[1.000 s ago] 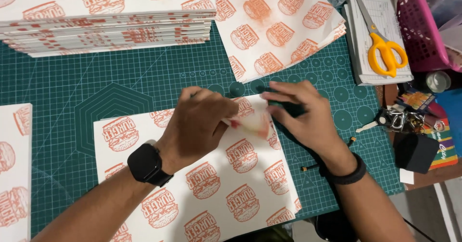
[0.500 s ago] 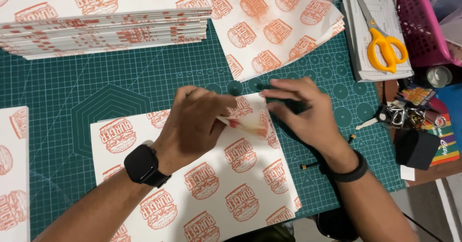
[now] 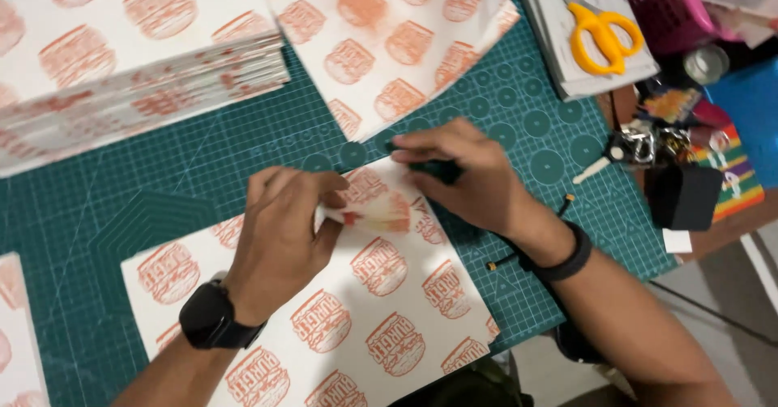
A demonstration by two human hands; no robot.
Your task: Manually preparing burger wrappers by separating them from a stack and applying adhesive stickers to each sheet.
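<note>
The left hand (image 3: 279,233), which wears a black watch (image 3: 212,316) on the wrist, rests on a white paper sheet (image 3: 356,310) printed with orange burger pictures, and its fingers are closed in a pinch on the folded top corner (image 3: 377,213) of this sheet. The sheet lies on a green cutting mat (image 3: 162,188), in the lower middle of the view. The right hand (image 3: 462,176), with a black band (image 3: 563,261) on the wrist, is just beside the same corner; its fingers are curled around a small dark thing (image 3: 433,168), but what this thing is cannot be told. Above, a thick stack of the same printed paper (image 3: 121,83) lies at the left, and loose printed sheets (image 3: 389,42) lie beside it. Yellow scissors (image 3: 600,34) rest on a grey pile (image 3: 567,67) at the upper right, near a pink basket (image 3: 660,10).
</note>
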